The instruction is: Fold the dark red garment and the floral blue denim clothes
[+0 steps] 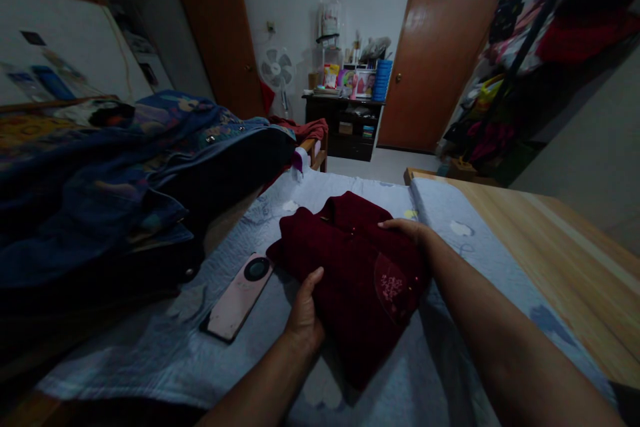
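A folded dark red collared shirt with a pink embroidered patch lies at an angle over the light blue bed sheet. At its left edge, my left hand grips it, thumb on top and the other fingers hidden beneath. My right hand holds the upper right side near the collar, its thumb over the cloth and the remaining fingers out of sight. Left of the shirt rests a pink phone, back side up, with a round black camera ring.
Blue denim clothes are heaped on the left. A bare wooden board runs along the right. Farther back stand a dark cabinet holding various items, a fan and a brown door. Clothes hang at the upper right.
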